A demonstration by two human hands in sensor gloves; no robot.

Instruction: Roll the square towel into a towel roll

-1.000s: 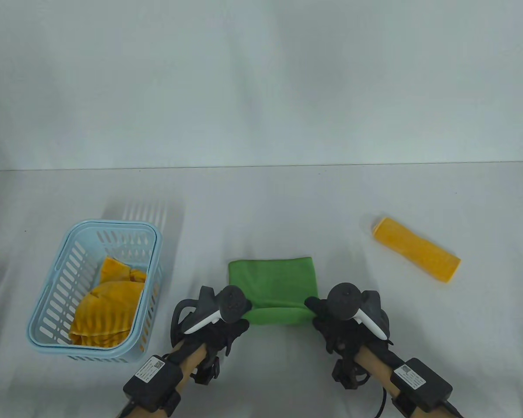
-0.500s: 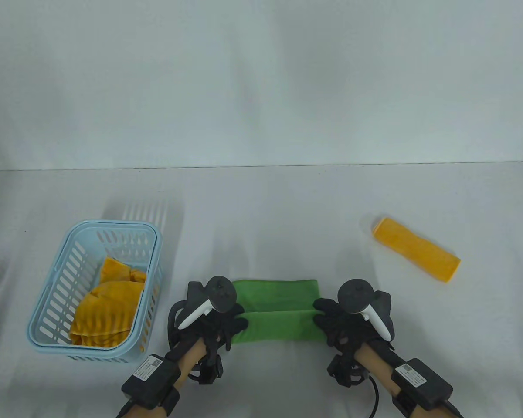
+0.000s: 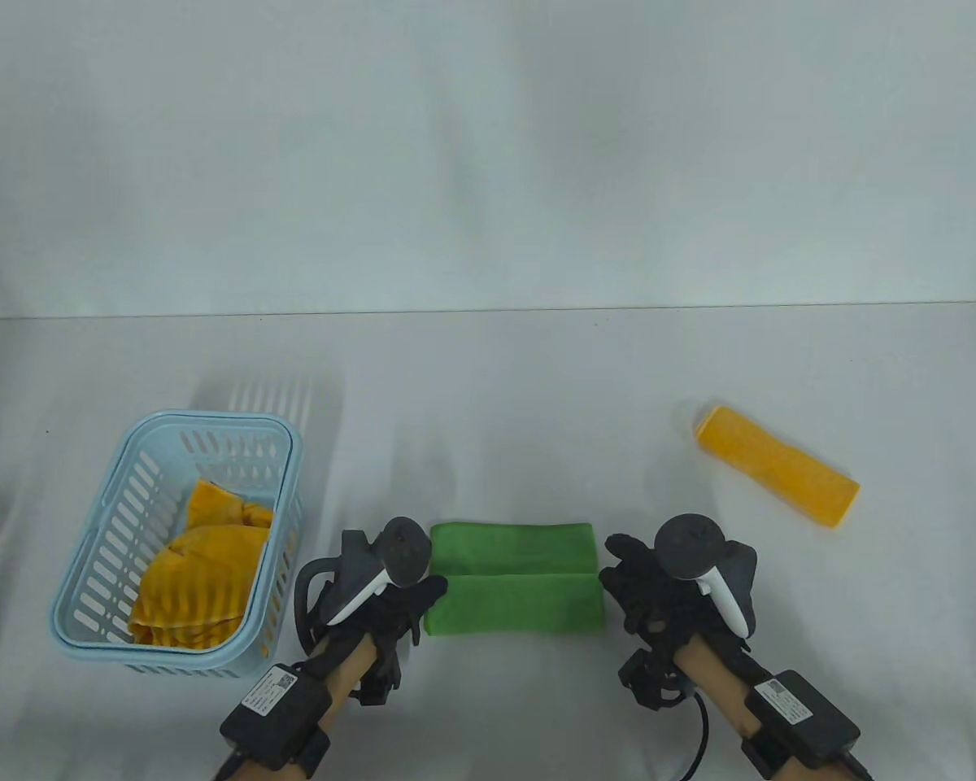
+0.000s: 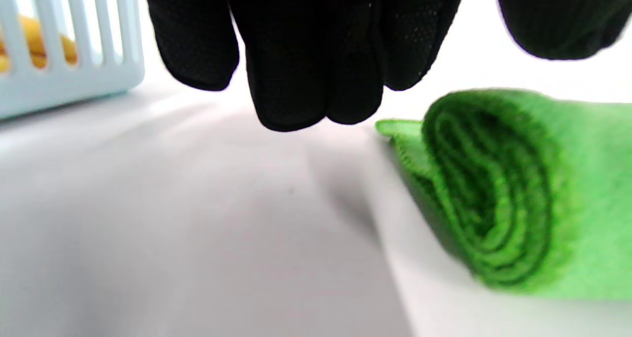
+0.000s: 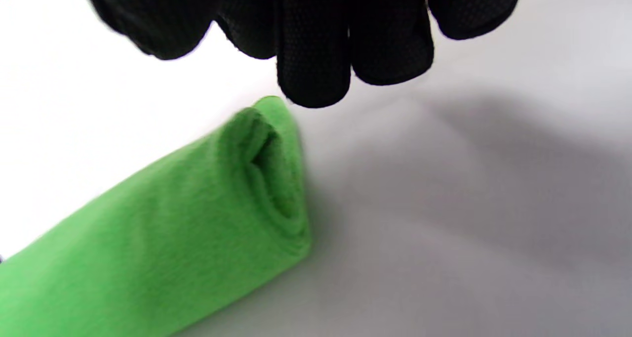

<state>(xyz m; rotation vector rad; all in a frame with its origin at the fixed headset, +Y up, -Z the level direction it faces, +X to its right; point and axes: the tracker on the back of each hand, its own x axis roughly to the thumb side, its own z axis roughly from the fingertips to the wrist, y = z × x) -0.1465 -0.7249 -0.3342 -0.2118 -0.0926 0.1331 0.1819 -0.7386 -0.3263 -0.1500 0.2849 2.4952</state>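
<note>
A green towel roll (image 3: 514, 579) lies near the table's front edge, a flat strip unrolled behind it. The left hand (image 3: 398, 606) and right hand (image 3: 647, 590) flank its ends, fingers relaxed, gripping nothing. Likely next: roll the last strip

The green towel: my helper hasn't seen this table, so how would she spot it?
On the white table, look at the near edge between the two gloved hands. The green towel lies there, partly rolled; it is the only green cloth, while the yellow roll lies far right.
</note>
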